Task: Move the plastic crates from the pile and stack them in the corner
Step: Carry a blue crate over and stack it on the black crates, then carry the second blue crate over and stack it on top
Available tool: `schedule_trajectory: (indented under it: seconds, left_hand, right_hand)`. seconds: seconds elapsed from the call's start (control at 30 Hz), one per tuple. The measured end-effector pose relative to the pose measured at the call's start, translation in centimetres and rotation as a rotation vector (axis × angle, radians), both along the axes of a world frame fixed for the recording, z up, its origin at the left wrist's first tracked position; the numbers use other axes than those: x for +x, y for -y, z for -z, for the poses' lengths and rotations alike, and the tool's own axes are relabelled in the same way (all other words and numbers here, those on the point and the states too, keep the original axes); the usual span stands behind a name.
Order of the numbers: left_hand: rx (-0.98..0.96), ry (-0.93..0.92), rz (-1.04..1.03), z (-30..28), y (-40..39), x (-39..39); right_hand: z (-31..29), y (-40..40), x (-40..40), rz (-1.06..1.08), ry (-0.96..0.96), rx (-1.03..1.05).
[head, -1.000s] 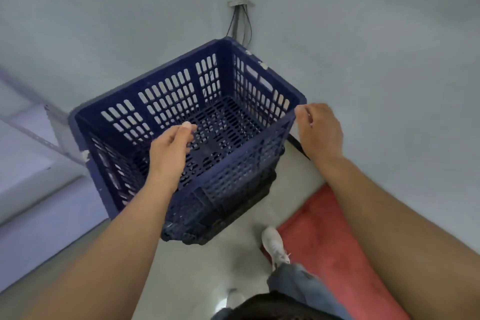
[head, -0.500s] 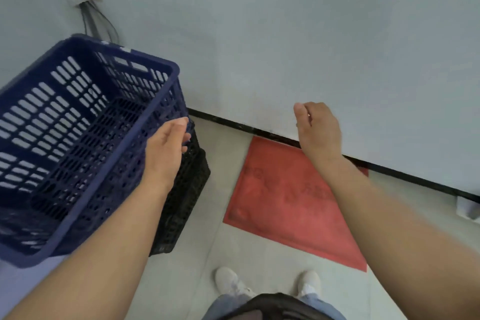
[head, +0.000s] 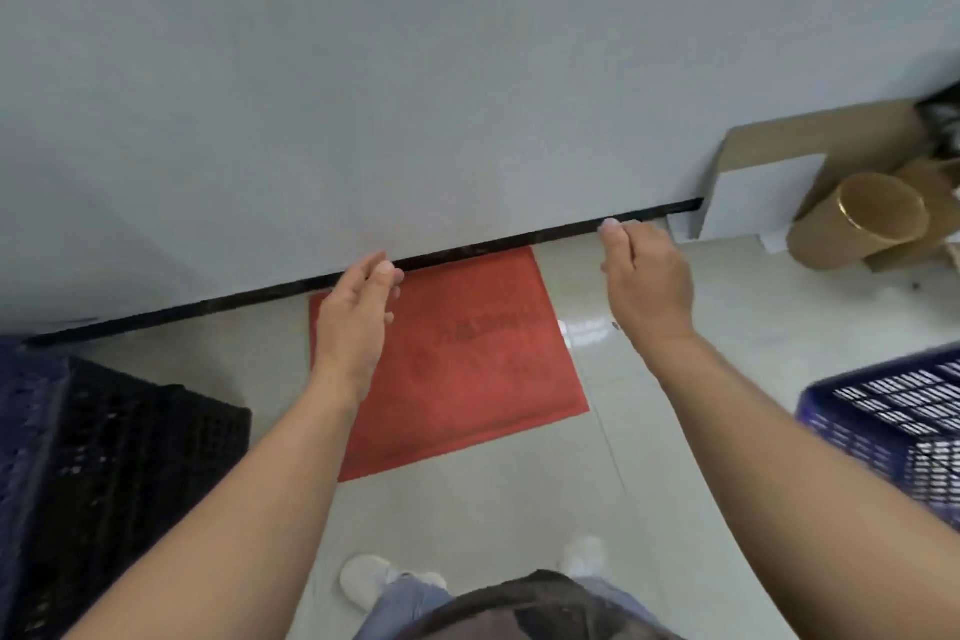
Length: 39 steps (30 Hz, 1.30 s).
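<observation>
Head view looks down on two bare forearms reaching out over a pale tiled floor (head: 467, 509), with a flat red rectangular mat (head: 467, 359) lying against the dark skirting of a grey wall (head: 415, 68). Both hands are empty. The left hand (head: 353, 322) is open with its fingers loosely extended; the right hand (head: 649, 281) is relaxed and half-curled, gripping nothing.

The next thing to fetch, by my reading, is the dark blue perforated plastic crate (head: 893, 426) at the right edge of the view. It lies to the right of both hands and nearer the person's body than the fingertips, just beside the right forearm. The right hand is clearly the nearer one; the left is well apart from it, across the mat. Only a corner and part of the slatted rim show, blurred, so its long axis cannot be judged. Reaching it likely calls for a turn to the right.

At the left edge sits the corner stack: a black perforated plastic crate (head: 145, 473) with a blue crate wall (head: 26, 431) beside or over it, which is unclear.

Brown cardboard tubes (head: 862, 224) and flattened boxes lean at the wall, far right.
</observation>
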<state>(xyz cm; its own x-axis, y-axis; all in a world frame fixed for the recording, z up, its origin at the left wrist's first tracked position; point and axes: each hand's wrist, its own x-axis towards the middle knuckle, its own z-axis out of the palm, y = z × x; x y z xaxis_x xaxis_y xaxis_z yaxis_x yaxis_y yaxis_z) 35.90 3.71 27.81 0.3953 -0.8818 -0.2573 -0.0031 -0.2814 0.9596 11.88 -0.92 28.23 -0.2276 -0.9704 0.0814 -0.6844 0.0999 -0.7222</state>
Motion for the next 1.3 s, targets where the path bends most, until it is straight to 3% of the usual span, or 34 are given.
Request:
schedule_trajectory:
  seconds: [0.2, 0.4, 0.73, 1.07, 1.3]
  left_hand:
    - [0.018, -0.029, 0.254, 0.8, 3.5, -17.5]
    - [0.025, -0.024, 0.497, 1.0, 5.8, -30.0]
    - [0.039, -0.005, 0.811, 2.4, 11.8, -45.1]
    - [0.066, 0.015, 0.985, 2.6, 18.8, -58.3]
    - [0.171, 0.021, 1.028, 5.7, 18.2, -67.4]
  right_hand:
    - [0.1, -2.4, -17.4, 0.222, -0.018, 0.008]
    - [0.7, -4.9, -29.3, 0.457, -0.034, 0.007]
    - [2.1, -6.0, -40.8, 0.760, -0.054, 0.070]
    - [2.9, -4.2, -51.8, 0.986, -0.019, 0.088]
    - [5.1, -5.3, -60.2, 1.053, 0.024, 0.164]
